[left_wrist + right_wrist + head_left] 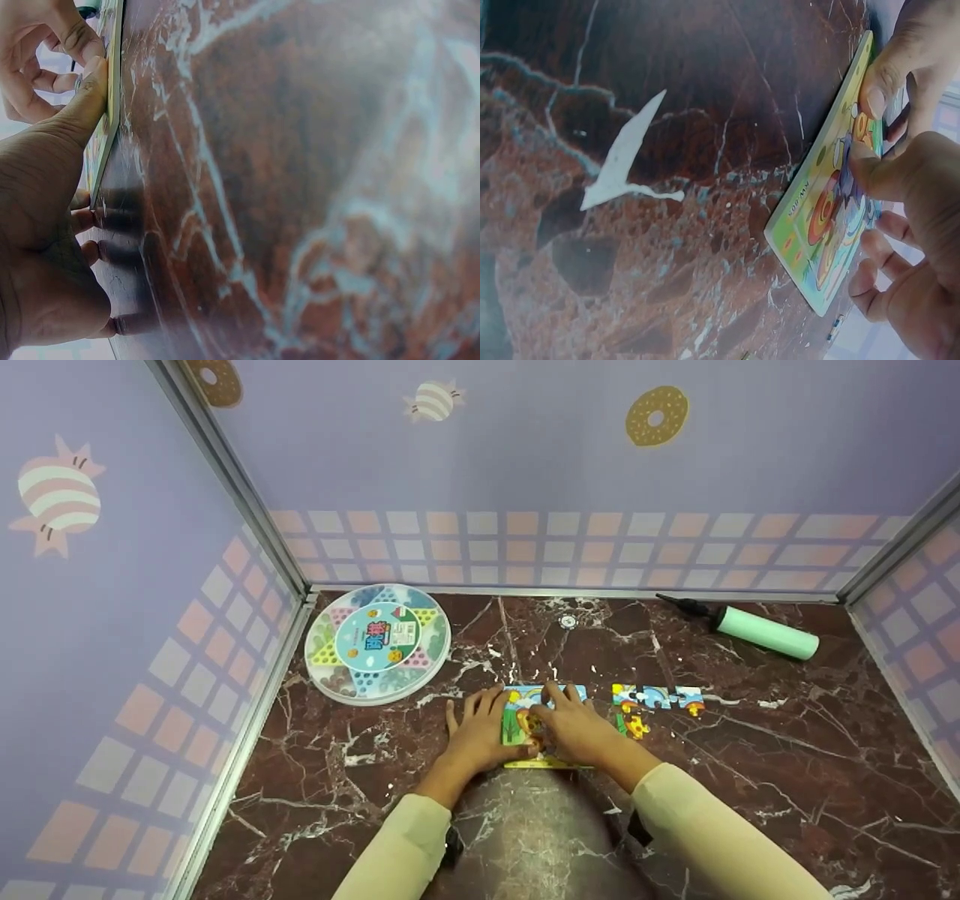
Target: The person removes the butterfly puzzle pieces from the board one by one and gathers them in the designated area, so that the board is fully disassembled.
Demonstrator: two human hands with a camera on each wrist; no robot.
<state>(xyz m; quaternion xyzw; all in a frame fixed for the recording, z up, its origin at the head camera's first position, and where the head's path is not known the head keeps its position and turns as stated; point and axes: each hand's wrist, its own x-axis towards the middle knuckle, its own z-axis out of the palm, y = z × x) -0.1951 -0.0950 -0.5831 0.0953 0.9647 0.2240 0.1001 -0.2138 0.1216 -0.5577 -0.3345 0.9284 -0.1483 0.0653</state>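
Note:
A jigsaw puzzle board [513, 729] with a colourful cartoon picture and a yellow lower border lies before the person in the head view. The left hand [478, 733] rests along its left side, fingers spread and thumb on the lower part. Over the board's right half is the right hand [582, 733]; its thumb presses the picture and its fingertips touch near the top edge. No piece shows in its grasp. In the right wrist view, both thumbs touch the face of the board [799, 225]. Loose puzzle pieces [654, 697] lie right of the board.
A round Chinese checkers box [379, 641] stands at the back left. A mint-green hand pump [766, 634] with a black nozzle lies at the back right. A small round token [568, 621] sits behind the board. Printed panels wall the marble-patterned table.

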